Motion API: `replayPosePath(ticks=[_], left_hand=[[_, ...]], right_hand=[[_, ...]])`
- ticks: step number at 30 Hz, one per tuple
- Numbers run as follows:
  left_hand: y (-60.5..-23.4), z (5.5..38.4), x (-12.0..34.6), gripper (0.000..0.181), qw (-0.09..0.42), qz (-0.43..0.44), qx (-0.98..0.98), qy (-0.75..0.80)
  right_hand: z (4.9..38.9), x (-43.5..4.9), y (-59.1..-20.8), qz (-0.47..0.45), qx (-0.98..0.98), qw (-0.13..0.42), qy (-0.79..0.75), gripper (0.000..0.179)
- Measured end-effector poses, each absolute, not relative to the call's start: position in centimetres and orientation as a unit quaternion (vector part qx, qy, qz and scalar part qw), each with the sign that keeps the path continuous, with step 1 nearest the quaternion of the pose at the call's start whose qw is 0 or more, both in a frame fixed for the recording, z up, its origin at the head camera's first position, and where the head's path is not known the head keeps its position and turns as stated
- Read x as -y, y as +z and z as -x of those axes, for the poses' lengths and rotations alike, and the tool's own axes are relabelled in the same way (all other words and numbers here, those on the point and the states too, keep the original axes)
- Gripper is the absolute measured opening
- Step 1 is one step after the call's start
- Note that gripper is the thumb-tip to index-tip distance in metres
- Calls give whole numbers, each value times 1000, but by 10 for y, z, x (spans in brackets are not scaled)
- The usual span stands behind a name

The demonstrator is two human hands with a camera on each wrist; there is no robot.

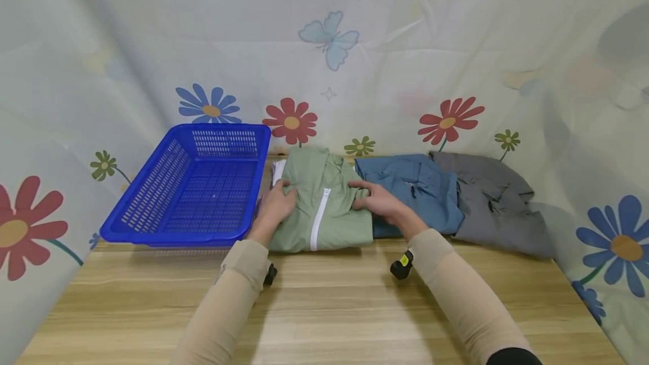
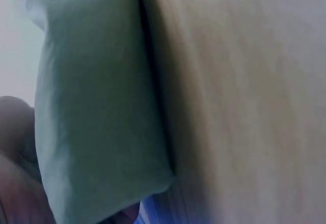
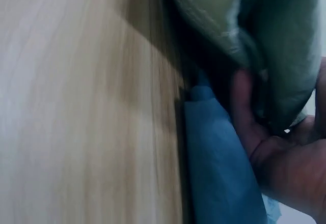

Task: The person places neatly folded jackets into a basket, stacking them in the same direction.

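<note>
Centrally | green jacket point(image 1: 309, 207) | between left fingers point(image 1: 281, 185), right fingers point(image 1: 361, 185) | sides gripped

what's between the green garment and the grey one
A folded blue garment lies between the green garment and the grey garment; the head view shows it, with the right hand partly in front.

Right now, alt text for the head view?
A person's left hand and right hand grip a folded green garment with a white zipper at a wooden table. A blue basket stands to its left; a blue garment and a gray garment lie to its right.
</note>
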State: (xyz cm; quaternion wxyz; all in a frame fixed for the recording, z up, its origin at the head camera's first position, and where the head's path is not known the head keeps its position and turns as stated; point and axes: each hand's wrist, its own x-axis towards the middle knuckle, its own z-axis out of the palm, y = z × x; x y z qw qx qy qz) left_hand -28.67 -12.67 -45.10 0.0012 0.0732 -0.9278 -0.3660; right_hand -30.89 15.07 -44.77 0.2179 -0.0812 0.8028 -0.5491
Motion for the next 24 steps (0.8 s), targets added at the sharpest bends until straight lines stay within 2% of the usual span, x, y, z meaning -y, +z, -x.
replayPosePath(ticks=[4, 13, 24], left_hand=[[-450, 286, 126, 50, 6, -85, 920, -382], [-443, 279, 123, 47, 27, -70, 921, -383], [-428, 275, 121, 48, 58, -41, 924, -376]], right_hand=[[309, -150, -449, 109, -838, 195, -498, 72], [305, -152, -448, 100, -844, 169, -500, 78], [297, -158, -428, 111, -855, 141, -487, 79]])
